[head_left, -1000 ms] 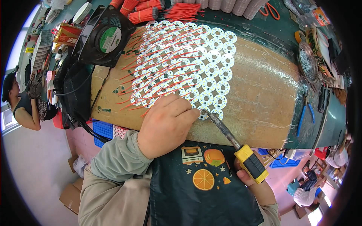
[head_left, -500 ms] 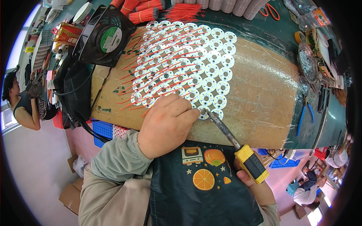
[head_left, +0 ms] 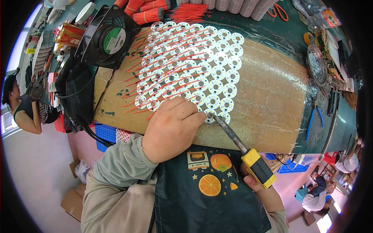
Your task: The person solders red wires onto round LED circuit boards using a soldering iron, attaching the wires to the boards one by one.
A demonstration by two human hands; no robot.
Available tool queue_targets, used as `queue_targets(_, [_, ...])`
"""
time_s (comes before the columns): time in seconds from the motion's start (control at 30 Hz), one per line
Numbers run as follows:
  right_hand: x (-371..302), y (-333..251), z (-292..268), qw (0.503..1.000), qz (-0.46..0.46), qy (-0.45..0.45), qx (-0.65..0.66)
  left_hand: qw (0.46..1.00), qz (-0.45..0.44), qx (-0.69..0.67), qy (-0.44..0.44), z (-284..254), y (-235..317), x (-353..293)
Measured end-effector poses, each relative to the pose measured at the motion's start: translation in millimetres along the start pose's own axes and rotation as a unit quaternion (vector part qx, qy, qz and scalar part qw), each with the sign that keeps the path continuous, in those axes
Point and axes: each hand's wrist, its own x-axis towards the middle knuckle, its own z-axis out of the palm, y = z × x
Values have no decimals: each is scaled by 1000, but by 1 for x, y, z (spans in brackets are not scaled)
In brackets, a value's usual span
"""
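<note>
Rows of round white LED circuit boards (head_left: 216,86) with holes in their middles lie on a brown board, and red wires (head_left: 171,77) slant across many of them. My left hand (head_left: 175,128) rests at the near edge of the rows, its fingers pinched together; what they hold is hidden. Held in my right hand (head_left: 254,180) is a soldering iron (head_left: 258,167) with a yellow and black handle. Its tip meets a round board (head_left: 210,117) at the near edge, just right of my left fingertips. My right fingers are partly hidden behind the handle.
A black fan (head_left: 110,39) stands at the left. Bundles of red wire (head_left: 148,15) and stacks of grey discs (head_left: 235,6) line the back. Blue-handled pliers (head_left: 314,120), a metal dish (head_left: 317,64) and orange scissors (head_left: 278,12) lie to the right. Other people sit farther off.
The soldering iron's handle has shifted very slightly up and left in my right hand. My left hand keeps its place.
</note>
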Motion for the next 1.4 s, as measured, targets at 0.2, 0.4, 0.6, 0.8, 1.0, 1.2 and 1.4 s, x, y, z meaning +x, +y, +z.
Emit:
queue_targets(0.2, [-11, 10, -1, 995, 30, 14, 91, 1000, -1, 8, 3, -2, 0, 0])
queue_targets(0.4, [0, -8, 7, 941, 76, 117, 309, 1000, 6, 16, -7, -2, 0, 2])
queue_targets(0.6, [22, -16, -3, 881, 79, 84, 459, 999, 8, 32, -32, -19, 11, 6])
queue_targets(0.8, [34, -19, -8, 841, 58, 93, 530, 978, 196, -55, 50, -72, 44, 26])
queue_targets(1.0, [42, -21, -12, 816, 60, 110, 564, 923, 337, -123, 142, -94, 67, 36])
queue_targets(1.2, [48, -19, -15, 828, 32, 112, 548, 988, 126, -90, -26, -113, 94, 44])
queue_targets(1.4, [47, -10, -18, 846, 28, 142, 513, 978, 187, 29, 91, -79, 41, 61])
